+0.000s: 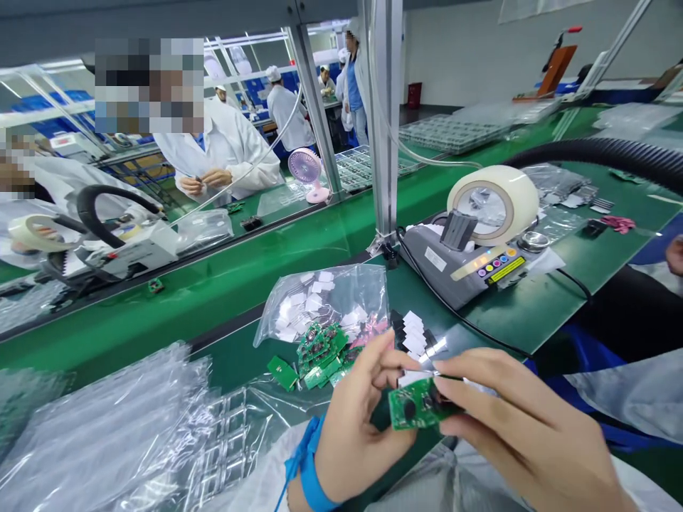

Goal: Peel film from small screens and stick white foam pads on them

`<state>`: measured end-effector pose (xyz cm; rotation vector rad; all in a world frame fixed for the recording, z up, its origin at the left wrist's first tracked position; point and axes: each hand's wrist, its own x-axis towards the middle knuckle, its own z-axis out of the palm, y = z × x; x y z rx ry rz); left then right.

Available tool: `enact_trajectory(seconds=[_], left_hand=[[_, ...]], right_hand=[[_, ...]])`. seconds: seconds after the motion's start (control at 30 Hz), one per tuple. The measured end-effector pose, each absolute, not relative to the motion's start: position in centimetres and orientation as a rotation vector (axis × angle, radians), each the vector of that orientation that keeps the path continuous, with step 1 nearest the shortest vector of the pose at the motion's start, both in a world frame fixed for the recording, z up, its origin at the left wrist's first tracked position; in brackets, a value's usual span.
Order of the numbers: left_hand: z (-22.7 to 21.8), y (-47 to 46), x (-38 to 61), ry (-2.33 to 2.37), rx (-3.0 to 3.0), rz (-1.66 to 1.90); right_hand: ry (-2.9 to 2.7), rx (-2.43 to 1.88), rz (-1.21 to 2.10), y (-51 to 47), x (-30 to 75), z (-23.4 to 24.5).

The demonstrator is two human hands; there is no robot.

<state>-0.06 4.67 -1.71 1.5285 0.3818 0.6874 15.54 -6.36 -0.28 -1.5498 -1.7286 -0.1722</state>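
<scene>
In front of me a small green circuit board (410, 407) is held between both hands, tilted, with dark components on its face. My right hand (526, 419) grips its right end between thumb and fingers. Curled around the left side, my left hand (360, 427) wears a blue wrist strap (312, 466) and has its fingertips at the board's upper edge. A white rectangular piece (413, 378) shows just behind the board, by the fingertips. Beyond my hands lie a pile of green circuit boards (323, 348) and a row of white pads (415, 333).
A clear bag of white pieces (312, 302) lies behind the boards. To the right stands a grey tape dispenser (453, 263) with a large tape roll (528, 203). Clear plastic trays (107, 427) fill the left. A metal post (381, 121) rises ahead; co-workers sit across the bench.
</scene>
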Motion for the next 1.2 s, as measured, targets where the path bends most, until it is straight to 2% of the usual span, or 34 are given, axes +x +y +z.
enact_trajectory(seconds=[0.27,0.73,1.0,1.07,1.2], left_hand=[[-1.2,3.9,-0.9,0.305,1.524,0.727],[-1.0,4.3,-1.1,0.564,1.507,0.659],[-2.4,4.5,-1.1,0.754,1.678,0.506],[-2.5,4.8,-0.7,0.714,1.642,0.528],[-2.4,5.5,0.4,0.611,1.333,0.505]], right_hand=[[-1.65,-1.473,-0.118,-6.4,13.8,-0.7],[-1.783,-1.401,0.013,-5.1,14.6,-0.7],[-1.587,-1.328,0.529,-3.2,15.3,-2.2],[-1.568,-1.351,0.488,-3.0,15.4,-2.9],[-1.71,-1.403,0.116,-3.1,15.8,-4.2]])
